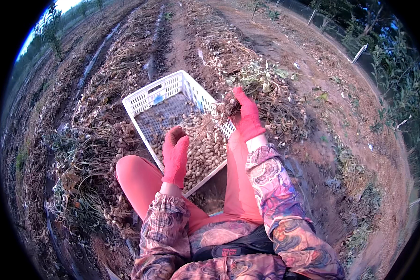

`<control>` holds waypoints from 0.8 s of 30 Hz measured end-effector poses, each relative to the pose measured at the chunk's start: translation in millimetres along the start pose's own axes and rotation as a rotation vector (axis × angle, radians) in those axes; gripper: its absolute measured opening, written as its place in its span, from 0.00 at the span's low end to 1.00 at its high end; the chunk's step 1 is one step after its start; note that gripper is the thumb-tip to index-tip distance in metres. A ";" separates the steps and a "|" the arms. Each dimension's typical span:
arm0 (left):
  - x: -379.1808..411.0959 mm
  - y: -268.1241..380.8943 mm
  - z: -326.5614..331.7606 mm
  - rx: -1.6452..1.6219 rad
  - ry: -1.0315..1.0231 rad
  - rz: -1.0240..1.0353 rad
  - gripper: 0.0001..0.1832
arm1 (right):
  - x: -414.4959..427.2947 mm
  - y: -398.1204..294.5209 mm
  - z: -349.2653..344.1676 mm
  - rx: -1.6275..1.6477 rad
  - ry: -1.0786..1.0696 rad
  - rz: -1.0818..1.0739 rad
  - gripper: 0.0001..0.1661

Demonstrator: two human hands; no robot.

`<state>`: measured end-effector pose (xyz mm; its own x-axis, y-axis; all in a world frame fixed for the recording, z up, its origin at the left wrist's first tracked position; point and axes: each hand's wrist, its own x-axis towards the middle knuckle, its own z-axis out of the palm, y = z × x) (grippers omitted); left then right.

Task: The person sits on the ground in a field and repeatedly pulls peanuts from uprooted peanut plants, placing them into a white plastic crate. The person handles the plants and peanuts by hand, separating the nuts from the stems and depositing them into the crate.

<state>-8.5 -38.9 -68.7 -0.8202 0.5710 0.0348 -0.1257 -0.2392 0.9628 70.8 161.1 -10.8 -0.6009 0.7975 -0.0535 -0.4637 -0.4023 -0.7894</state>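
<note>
Before me is a white plastic crate point(192, 87) with slotted walls, tilted in view between my legs. Loose unshelled peanuts point(206, 147) cover much of its floor, thickest at the near right. Above its near-left part is my left hand point(175, 154) in a red knit glove, fingers curled and apart from the thumb, nothing visible between them. My right hand point(249, 117), gloved alike, grips a bunch of peanut plants point(228, 105) at the crate's right wall. Roots and pods show beside its fingers; leafy stems point(262, 75) lie just beyond, and whether they belong to the bunch I cannot tell.
Pulled peanut vines with pods point(117, 206) lie at my left, and another heap point(283, 115) at my right. Rows of dried vines run ahead, with plastic film strips point(91, 66) between some. A fence post point(359, 53) and trees stand at the right.
</note>
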 end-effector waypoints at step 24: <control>20.9 29.3 23.7 0.537 -0.559 -0.044 0.10 | -334.5 -357.0 -484.5 -0.585 1.472 -0.482 0.32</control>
<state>-16.1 -15.3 -33.3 -0.3998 0.9165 -0.0136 0.2537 0.1249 0.9592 752.7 255.7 -7.4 0.7662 0.6422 0.0221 0.0845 -0.0667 -0.9942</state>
